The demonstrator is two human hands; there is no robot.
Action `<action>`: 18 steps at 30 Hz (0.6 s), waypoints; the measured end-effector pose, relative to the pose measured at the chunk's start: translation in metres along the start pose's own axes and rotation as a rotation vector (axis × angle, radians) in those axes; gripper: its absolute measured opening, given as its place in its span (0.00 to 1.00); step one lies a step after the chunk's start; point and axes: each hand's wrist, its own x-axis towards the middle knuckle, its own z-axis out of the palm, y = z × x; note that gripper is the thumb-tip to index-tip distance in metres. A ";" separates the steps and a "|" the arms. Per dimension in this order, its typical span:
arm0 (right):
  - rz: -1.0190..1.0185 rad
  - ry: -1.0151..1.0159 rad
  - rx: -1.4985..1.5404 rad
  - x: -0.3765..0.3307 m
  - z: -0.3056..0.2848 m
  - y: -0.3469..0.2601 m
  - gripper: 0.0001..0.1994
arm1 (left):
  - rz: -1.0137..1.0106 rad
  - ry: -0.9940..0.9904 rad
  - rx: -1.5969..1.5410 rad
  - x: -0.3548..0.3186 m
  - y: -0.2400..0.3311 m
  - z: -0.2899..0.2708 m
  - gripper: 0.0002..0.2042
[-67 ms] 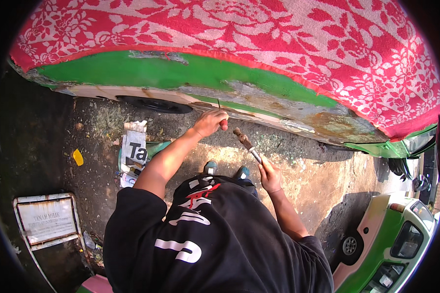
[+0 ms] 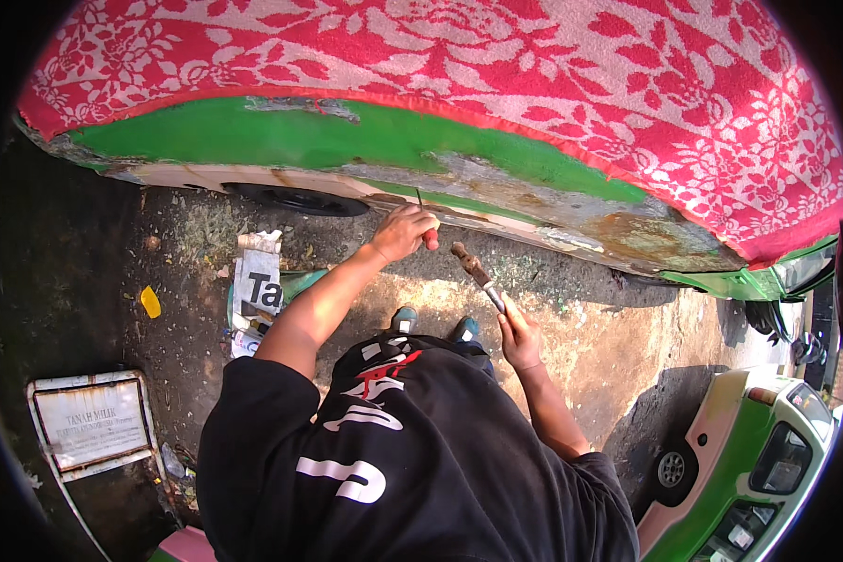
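Observation:
My left hand (image 2: 403,234) is closed round a thin dark-shafted tool (image 2: 419,199), whose shaft points at the lower side of a vehicle. Most of that tool is hidden by my fingers, so its exact kind is unclear. The vehicle's side panel (image 2: 253,131) is green over pale pink, with rusty, bare and grey patches along it. In my right hand (image 2: 520,339) I grip a hammer (image 2: 475,272) by its metallic-looking handle. Its rusty brown head is raised, a short gap to the right of my left hand and not touching it.
A red floral cloth (image 2: 459,47) covers the vehicle's upper part. Printed sheeting (image 2: 257,281) and a yellow scrap (image 2: 150,302) lie on rough ground at left. A white-framed sign (image 2: 94,421) stands lower left. Another green and pink vehicle (image 2: 721,478) is at lower right.
The hammer and my right hand have shifted very slightly to the right. My left hand and its tool stay nearly where they were.

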 end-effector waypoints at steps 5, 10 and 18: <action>0.320 0.114 0.111 -0.014 0.001 0.009 0.16 | 0.136 -0.162 -0.017 0.031 0.010 0.009 0.15; 0.482 0.343 0.247 -0.038 0.028 0.059 0.19 | 0.310 -0.389 -0.011 0.061 0.002 0.046 0.13; 0.806 0.547 0.533 -0.085 0.045 0.077 0.21 | 0.403 -0.700 0.092 0.071 -0.015 0.096 0.09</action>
